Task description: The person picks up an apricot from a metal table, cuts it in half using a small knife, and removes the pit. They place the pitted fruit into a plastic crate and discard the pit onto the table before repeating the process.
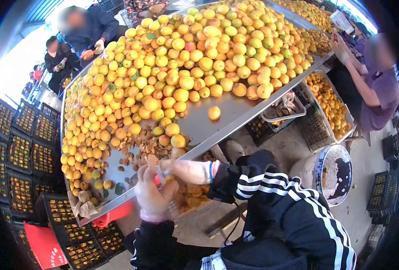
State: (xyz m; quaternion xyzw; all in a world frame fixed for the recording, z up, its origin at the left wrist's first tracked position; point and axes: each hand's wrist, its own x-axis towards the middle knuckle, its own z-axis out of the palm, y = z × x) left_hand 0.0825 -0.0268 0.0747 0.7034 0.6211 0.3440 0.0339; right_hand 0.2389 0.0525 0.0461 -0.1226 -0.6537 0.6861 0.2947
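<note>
Apricot (168, 178), probably light, soft and easily bruised, sits at the table (235, 112) edge, fingers of gloved left hand (152, 193) and right hand (187, 171) closed gently round its sides.

Both hands are in knitted work gloves: the left hand (152, 195) has a pale pinkish one with a pink cuff, and the right hand (188, 171) has a whitish one with a blue and red edge. The right sleeve (294, 204) is black with white stripes, and the left sleeve (154, 245) is plain dark. A thin black cable (233, 225) hangs below the right wrist, maybe from a black strap there.
</note>
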